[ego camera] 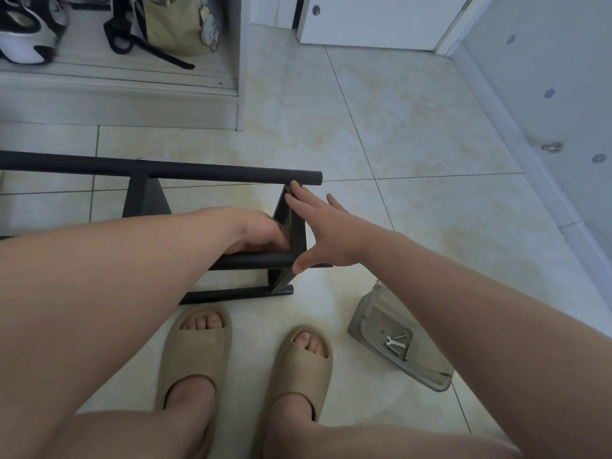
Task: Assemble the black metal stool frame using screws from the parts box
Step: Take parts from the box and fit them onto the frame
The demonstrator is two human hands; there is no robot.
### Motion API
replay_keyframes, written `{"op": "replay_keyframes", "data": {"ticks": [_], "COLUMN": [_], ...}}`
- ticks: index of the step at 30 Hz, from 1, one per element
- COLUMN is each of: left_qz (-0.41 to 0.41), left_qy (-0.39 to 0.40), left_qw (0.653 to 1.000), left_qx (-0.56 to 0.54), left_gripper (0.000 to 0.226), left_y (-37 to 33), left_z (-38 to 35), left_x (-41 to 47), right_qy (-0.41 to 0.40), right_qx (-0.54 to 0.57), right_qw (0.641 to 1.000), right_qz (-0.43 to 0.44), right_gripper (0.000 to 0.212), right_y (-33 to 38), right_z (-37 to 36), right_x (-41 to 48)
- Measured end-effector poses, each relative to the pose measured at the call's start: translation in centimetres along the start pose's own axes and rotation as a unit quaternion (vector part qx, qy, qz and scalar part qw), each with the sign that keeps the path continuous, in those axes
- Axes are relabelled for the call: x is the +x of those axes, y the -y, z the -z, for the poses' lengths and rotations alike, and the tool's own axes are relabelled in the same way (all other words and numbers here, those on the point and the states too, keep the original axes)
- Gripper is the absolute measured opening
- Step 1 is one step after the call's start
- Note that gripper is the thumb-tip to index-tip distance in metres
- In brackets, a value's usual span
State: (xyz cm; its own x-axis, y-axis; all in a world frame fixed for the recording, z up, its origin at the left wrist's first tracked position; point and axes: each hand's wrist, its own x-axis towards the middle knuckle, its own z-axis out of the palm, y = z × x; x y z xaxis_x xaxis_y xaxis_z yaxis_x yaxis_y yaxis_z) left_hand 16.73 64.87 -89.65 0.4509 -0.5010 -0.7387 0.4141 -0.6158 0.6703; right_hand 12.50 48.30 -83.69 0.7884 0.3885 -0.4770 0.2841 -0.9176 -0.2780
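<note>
Pale tiles carry the black stool frame (pixel 212 169) on its side, centre left, tubes running left-right — right hand (pixel 319 226) flat-fingered against its end plate (pixel 296 231), left hand (pixel 258 233) behind it, grip hidden — parts box (pixel 367 314) lower right, nearest the right arm.

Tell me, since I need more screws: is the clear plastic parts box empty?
Not empty: the clear plastic parts box holds a small silver wrench and thin screws.

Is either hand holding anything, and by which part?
Right hand presses flat on the stool frame, at its end plate, gripping nothing. Left hand reaches inside it; fingers hidden, so its grip cannot be told.
</note>
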Motion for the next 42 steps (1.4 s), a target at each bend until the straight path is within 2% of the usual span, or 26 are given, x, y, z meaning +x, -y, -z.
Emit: {"op": "replay_keyframes", "data": {"ticks": [5, 11, 15, 20, 35, 42], "left_qz": [0.012, 0.052, 0.033, 0.018, -0.012, 0.031], "left_qy": [0.023, -0.002, -0.008, -0.019, -0.003, 0.029], "left_qw": [0.999, 0.999, 0.999, 0.999, 1.000, 0.999], "left_qx": [-0.026, -0.012, 0.001, 0.018, -0.004, -0.025], "left_gripper": [0.015, 0.016, 0.015, 0.028, 0.014, 0.016], "left_y": [0.12, 0.01, -0.17, -0.10, 0.28, 0.32], "left_z": [-0.02, -0.48, -0.40, -0.34, -0.12, -0.18], "left_x": [-0.13, -0.17, -0.35, -0.27, 0.25, 0.23], "right_qy": [-0.003, -0.007, -0.008, -0.010, -0.015, -0.013], "right_qx": [-0.001, 0.003, 0.002, 0.004, 0.008, 0.007], "right_qw": [1.000, 1.000, 1.000, 1.000, 1.000, 1.000], "right_qz": [0.000, 0.003, 0.003, 0.005, 0.006, 0.004], "right_gripper": [0.125, 0.125, 0.125, 0.125, 0.126, 0.126], "right_y": [0.05, 0.09, 0.08, 0.06, -0.13, -0.12], "right_z": [-0.09, -0.27, -0.28, -0.34, -0.63, -0.58], "right_x": [-0.03, -0.11, -0.16, -0.17, 0.03, 0.02]}}
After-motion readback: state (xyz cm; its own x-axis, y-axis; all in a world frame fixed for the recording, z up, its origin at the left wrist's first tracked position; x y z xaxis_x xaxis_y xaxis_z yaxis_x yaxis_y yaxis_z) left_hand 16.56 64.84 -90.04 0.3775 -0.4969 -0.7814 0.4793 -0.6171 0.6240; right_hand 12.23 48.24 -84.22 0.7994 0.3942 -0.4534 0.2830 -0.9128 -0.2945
